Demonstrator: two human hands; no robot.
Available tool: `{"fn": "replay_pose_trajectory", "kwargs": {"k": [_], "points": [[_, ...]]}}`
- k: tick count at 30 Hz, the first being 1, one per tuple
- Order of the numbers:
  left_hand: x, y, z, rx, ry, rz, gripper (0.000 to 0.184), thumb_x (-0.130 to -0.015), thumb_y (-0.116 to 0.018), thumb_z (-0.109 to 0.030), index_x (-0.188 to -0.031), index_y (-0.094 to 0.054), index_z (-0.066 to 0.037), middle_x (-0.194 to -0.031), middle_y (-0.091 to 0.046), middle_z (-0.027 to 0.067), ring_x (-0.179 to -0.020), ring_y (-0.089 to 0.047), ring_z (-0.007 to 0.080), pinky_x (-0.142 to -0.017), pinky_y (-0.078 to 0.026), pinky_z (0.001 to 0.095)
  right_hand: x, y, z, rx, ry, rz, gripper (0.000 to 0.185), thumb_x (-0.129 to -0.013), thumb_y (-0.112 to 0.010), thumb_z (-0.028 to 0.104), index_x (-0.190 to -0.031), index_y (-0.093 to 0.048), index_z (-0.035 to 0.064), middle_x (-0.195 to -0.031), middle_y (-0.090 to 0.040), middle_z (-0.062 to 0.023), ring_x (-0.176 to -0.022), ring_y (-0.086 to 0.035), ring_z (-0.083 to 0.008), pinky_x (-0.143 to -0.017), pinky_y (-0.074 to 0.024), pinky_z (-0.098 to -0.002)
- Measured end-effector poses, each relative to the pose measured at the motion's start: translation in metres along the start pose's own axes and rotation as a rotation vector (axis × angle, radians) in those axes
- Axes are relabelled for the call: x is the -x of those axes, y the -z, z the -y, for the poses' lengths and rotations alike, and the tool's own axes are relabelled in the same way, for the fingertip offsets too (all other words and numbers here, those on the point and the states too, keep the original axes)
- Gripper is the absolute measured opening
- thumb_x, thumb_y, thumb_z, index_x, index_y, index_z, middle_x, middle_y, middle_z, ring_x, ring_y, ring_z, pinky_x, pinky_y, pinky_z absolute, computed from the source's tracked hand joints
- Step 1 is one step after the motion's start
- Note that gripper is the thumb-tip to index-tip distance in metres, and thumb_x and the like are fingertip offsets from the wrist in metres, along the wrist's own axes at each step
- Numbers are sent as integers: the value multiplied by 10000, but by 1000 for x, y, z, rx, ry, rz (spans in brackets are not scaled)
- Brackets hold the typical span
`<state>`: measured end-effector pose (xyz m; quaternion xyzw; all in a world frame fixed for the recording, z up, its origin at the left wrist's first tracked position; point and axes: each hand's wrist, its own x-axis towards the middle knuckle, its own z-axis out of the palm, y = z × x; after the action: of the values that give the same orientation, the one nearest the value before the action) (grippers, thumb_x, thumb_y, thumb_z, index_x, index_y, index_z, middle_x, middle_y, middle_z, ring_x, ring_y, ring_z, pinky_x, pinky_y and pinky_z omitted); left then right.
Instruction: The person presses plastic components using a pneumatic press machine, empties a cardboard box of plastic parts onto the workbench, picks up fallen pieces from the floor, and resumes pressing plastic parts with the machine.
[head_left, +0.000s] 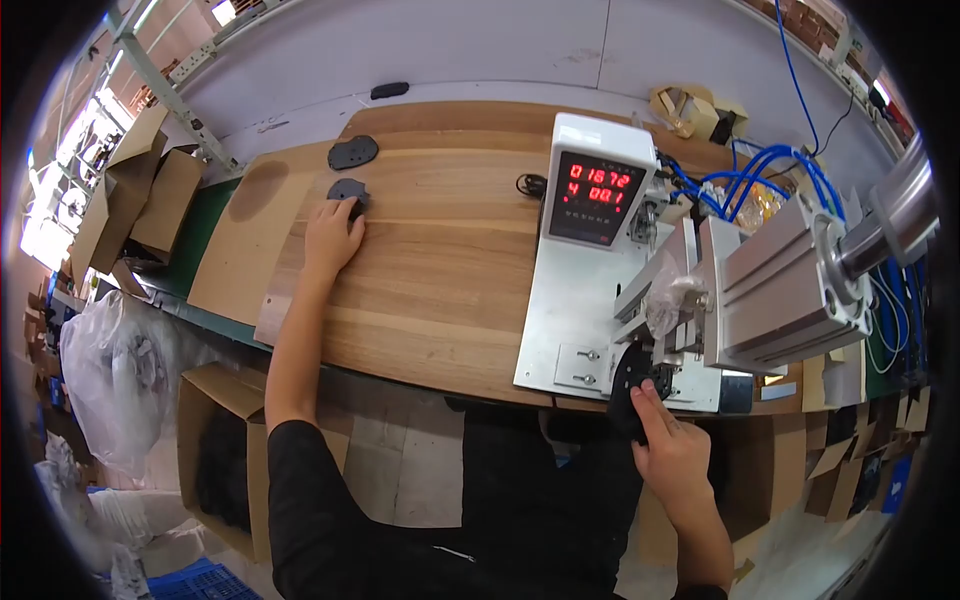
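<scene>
My left hand [332,238] reaches to the far left of the wooden board, its fingers closed on the near edge of a dark grey flat plastic piece [346,188]. Just beyond it lies a similar rounded dark grey piece [353,152]. At the press machine's front edge, my right hand [675,445] grips a black, elongated flat plastic part [626,385] between thumb and fingers. The far end of that part sits under the metal tooling [672,345] of the press; exactly how it is seated is hidden.
A white control box [600,180] with red digits stands on the metal base plate [550,320]. Above it lies a large pneumatic cylinder [790,290] with blue hoses [745,185]. Cardboard boxes [225,395] stand below the table edge, and a black piece [390,90] lies by the wall.
</scene>
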<state>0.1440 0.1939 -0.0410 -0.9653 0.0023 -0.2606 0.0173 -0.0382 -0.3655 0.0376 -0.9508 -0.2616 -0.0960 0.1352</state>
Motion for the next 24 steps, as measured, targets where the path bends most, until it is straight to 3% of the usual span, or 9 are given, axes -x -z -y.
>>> {"fn": "replay_pose_trajectory", "kwargs": {"k": [2,6,8,12,16,18,19,20,24], "points": [[10,30,-35,263,129,114,418,-871,-678,-234,-1263,-639,-96,-1175,-662,172,-1167,-581,391,-1054,-422,487,0,-2,-2,9,19,-24,699,-590,-778,18,-1272,-652,108,-1329,-661,-111,-715,-702,-272,-607,-544,-333],[29,49,-69,282,129,138,410,-855,-689,-237,-1248,-656,-123,-1200,-647,180,-1173,-577,388,-1013,-457,452,-1,2,0,-24,1,1,730,-602,-778,5,-1308,-627,110,-1337,-656,-105,-765,-712,-275,-634,-547,-340],[33,41,-64,156,-254,-80,400,-858,-651,-165,-1251,-650,-89,-1233,-633,184,-1174,-576,390,-1004,-468,433,0,-1,-2,-38,8,-5,738,-600,-800,22,-1311,-622,106,-1358,-642,-106,-787,-716,-271,-647,-552,-341],[43,46,-83,504,-474,75,399,-845,-549,-19,-1232,-642,-36,-1245,-626,192,-1160,-578,396,-1024,-455,447,1,1,0,-17,24,-23,603,-697,-784,59,-1279,-627,81,-1355,-646,-101,-784,-726,-211,-640,-552,-313],[75,72,-114,436,-353,270,360,-839,-700,-161,-1179,-663,-48,-1136,-667,190,-1062,-630,383,-901,-498,438,9,-19,-11,-35,27,-150,450,-789,-677,78,-1237,-638,61,-1312,-673,-110,-609,-683,-200,-586,-548,-308],[86,85,-136,518,-302,263,369,-822,-744,-196,-1154,-672,-51,-1052,-673,178,-974,-645,372,-837,-507,431,12,-18,-10,-83,-5,-55,646,-682,-809,86,-1296,-610,88,-1401,-615,-72,-831,-733,-220,-681,-571,-309],[90,93,-146,586,-223,248,385,-805,-788,-231,-1129,-680,-55,-969,-680,166,-885,-661,360,-773,-516,424,13,-20,-11,-82,-12,-62,646,-682,-809,86,-1296,-610,88,-1401,-615,-72,-831,-733,-220,-681,-571,-309],[90,104,-160,589,-256,195,295,-813,-794,-193,-1055,-702,-52,-854,-668,149,-760,-656,335,-693,-518,391,13,-22,-12,-80,-8,-68,637,-687,-810,94,-1293,-613,93,-1393,-622,-68,-825,-733,-213,-678,-570,-306],[89,152,-203,654,-199,307,126,-835,-734,-66,-953,-715,-28,-885,-701,139,-822,-688,301,-729,-539,344,5,-10,-16,-186,-2,-59,589,-694,-814,104,-1257,-639,108,-1300,-679,-72,-809,-730,-216,-678,-571,-302]]}}
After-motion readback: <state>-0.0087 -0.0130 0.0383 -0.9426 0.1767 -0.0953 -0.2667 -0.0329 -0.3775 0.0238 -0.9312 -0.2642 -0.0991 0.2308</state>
